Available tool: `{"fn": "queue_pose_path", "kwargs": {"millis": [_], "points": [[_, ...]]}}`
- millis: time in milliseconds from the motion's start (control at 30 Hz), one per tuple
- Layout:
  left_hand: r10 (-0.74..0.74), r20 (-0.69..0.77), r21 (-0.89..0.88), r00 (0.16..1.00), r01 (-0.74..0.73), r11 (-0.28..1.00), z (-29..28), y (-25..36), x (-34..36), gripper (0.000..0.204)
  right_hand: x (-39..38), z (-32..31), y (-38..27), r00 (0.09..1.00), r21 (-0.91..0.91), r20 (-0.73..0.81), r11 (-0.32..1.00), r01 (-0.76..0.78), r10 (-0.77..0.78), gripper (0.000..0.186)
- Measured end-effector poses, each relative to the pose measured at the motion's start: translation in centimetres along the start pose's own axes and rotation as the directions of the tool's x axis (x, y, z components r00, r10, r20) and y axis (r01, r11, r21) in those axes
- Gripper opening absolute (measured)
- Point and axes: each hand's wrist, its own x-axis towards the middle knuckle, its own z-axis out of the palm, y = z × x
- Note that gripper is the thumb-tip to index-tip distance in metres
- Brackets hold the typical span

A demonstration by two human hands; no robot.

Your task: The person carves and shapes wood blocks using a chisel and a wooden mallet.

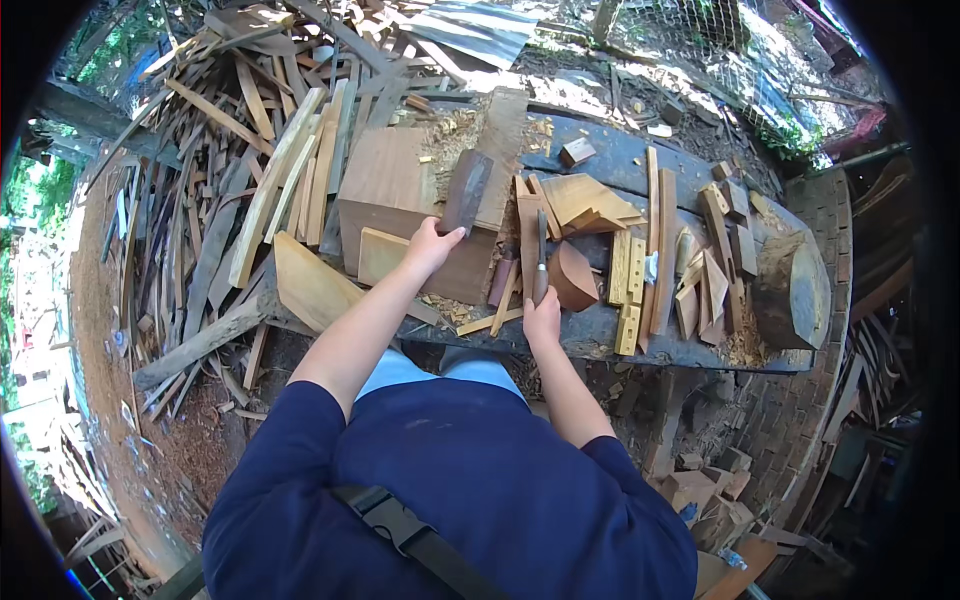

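Left hand (pixel 432 245) grips dark wood block (pixel 466 191), standing on brown board (pixel 400 190), far left on workbench (pixel 610 330). Right hand (pixel 542 318) closed around chisel (pixel 541 258), probably metal-bladed, beside curved wood piece (pixel 574 277).

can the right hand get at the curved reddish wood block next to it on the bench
Probably yes: the right hand grips a chisel, and the curved reddish block lies just beside it with nothing between.

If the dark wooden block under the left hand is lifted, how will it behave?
The dark wooden block looks solid, so probably stiff and fairly heavy. Its flat faces suggest no rolling. Propped on the brown board, it might tip or slide.
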Motion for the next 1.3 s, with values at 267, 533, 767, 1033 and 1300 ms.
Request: {"fn": "queue_pose_path", "kwargs": {"millis": [267,533,767,1033,1300], "points": [[-0.030,0.101,-0.164,0.994,0.046,0.985,-1.0,1.7,0.5,0.044,1.6,-0.1,0.4,0.997,-0.235,-0.073,0.972,0.004,-0.022,0.060],[0.142,0.245,-0.791,0.959,0.113,0.602,-3.2,1.0,-4.4,0.032,1.0,-0.7,-2.4,0.958,0.558,0.140,0.820,0.133,-0.250,0.052],[0.340,0.485,-0.097,0.806,-0.337,0.937,-1.4,2.3,-10.7,0.057,-1.3,-0.4,-9.2,0.883,0.826,0.396,0.518,-0.223,-0.252,0.047],[0.016,-0.179,0.242,0.984,0.029,0.970,-8.4,-12.4,-5.5,0.062,-1.2,-3.0,-0.1,0.979,0.716,0.188,0.671,-0.194,0.082,0.024],[-0.160,-0.256,0.453,0.953,0.265,0.851,-9.2,-12.1,-3.2,0.056,-2.1,-3.9,6.3,0.942,0.069,-0.270,0.980,-0.188,0.199,0.066]]}}
